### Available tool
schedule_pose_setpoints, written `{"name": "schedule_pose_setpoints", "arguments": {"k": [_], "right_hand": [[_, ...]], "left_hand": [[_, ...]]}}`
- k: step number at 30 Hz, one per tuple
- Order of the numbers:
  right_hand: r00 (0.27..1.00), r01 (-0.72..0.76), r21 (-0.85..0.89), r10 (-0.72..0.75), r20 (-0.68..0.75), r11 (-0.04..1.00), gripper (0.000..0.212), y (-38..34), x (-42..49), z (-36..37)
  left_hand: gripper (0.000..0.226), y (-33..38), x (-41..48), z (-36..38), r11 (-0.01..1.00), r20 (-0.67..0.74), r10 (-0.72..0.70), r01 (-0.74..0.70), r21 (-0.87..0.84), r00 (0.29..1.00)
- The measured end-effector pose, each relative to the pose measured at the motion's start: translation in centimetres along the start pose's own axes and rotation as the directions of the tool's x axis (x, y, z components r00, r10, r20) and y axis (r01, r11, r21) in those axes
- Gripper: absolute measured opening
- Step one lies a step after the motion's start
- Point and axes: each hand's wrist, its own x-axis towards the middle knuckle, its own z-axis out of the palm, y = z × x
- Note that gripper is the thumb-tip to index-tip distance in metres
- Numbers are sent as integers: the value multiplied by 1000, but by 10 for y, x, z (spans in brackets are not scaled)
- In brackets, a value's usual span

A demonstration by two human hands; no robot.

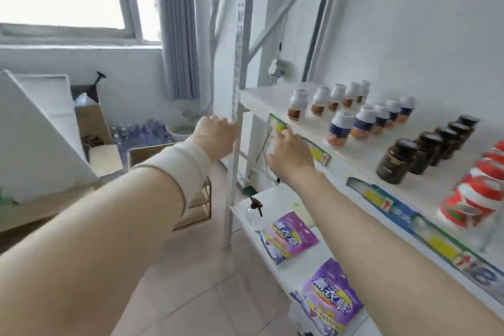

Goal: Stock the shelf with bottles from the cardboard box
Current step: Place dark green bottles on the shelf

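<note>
Fingers first: on my left hand [215, 136] they curl away behind the back of the hand, right at the white upright post [234, 172] near the middle of the frame, and I cannot tell whether they grip the post or only sit beside it. A pale wrist band [177, 169] wraps that forearm. My right hand [289, 154] is just to the right of the post, with its fingers [283, 132] loosely spread and their tips touching the green and yellow label strip [317, 153] on the front edge of the shelf [261, 98]; the thumb sits apart, below the strip, and the hand holds nothing. The picture is blurred with motion. On the upper board, right of centre, stand rows running back toward the wall: white-capped bottles [317, 103] with brown labels, bottles with blue and orange labels [364, 121], dark jars [396, 161] and, at the right edge, red and white containers [473, 196]. On the lower board, at lower centre, lie two purple pouches [293, 234], one nearer me than the other. An open cardboard box [147, 154] sits on the floor left of centre, partly hidden behind my left wrist, well apart from the shelf. Behind it I see a wrapped pack of clear bottles [144, 131]. A window fills the upper left, with a grey curtain [177, 24] hanging beside it.
</note>
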Motion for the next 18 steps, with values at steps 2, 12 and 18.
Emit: {"name": "schedule_pose_setpoints", "arguments": {"k": [2,12,18], "right_hand": [[990,87,20,-88,109,996,40,-54,19,60],[673,207,43,-174,719,977,46,-176,-27,290],[566,187,9,-115,816,982,45,-176,29,351]], "left_hand": [[39,-51,-14,62,993,66,-100,104,-60,993],[28,-136,-150,322,892,623,-213,410,-190,752],[29,-146,-93,386,868,718,-137,432,-245,682]]}}
